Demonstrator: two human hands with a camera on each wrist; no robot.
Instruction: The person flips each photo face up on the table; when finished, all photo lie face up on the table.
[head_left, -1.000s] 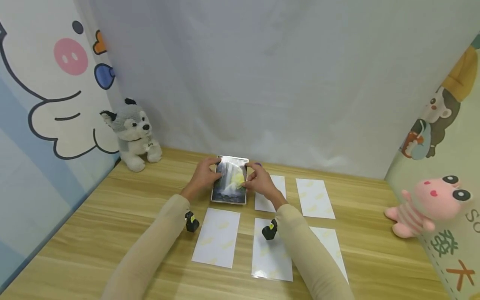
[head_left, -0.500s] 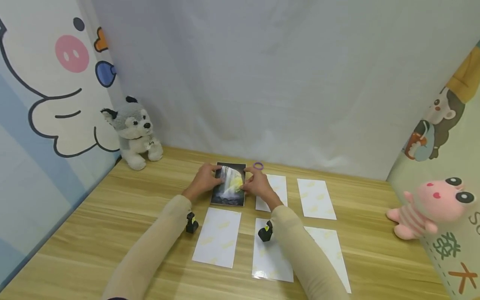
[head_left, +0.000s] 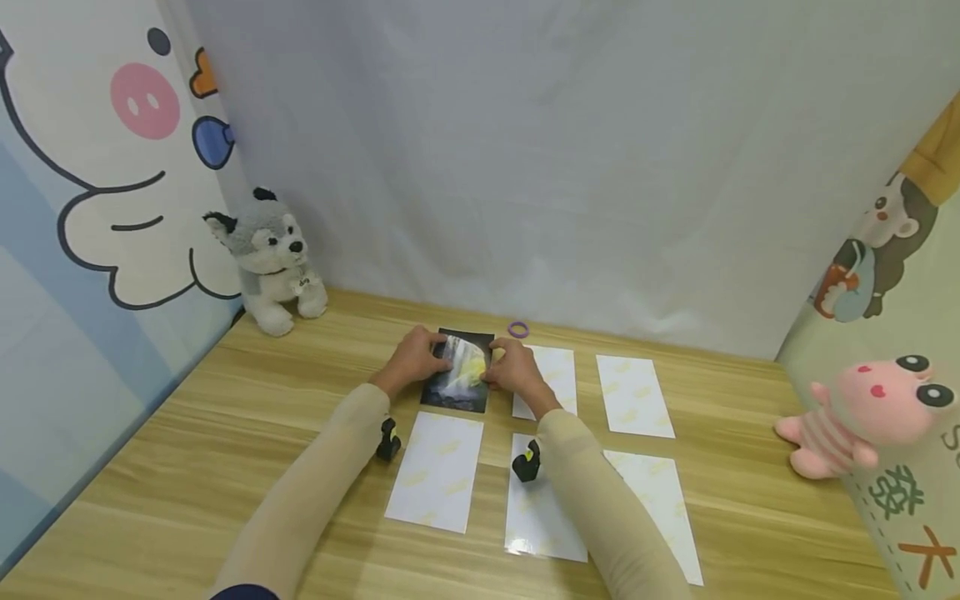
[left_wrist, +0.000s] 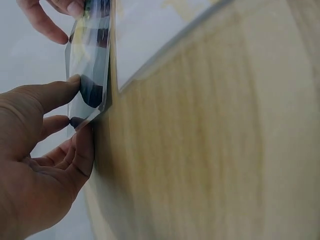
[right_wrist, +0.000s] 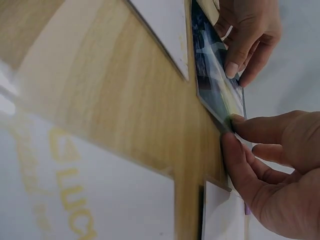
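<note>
A dark glossy photo of a waterfall [head_left: 459, 396], with a yellow patch, lies at the back middle of the table between both hands. My left hand [head_left: 408, 360] pinches its left edge, thumb on top; in the left wrist view clear film-like edges show around the photo [left_wrist: 91, 92]. From the other side my right hand [head_left: 517, 368] pinches the right edge; the right wrist view has its thumb and forefinger at a near corner of the photo [right_wrist: 212, 67]. Whether several photos are stacked there I cannot tell.
Several white sheets with faint yellow print lie face down in rows, among them a front left sheet [head_left: 435, 471] and a back right sheet [head_left: 636, 396]. A purple ring [head_left: 518, 330] lies near the curtain. A plush husky [head_left: 270, 267] and a pink plush toy [head_left: 862, 417] sit at the sides.
The photo, earlier raised and catching glare, has come down flatter toward the table. Both hands have lowered slightly with it, and the purple ring behind is now fully visible.
</note>
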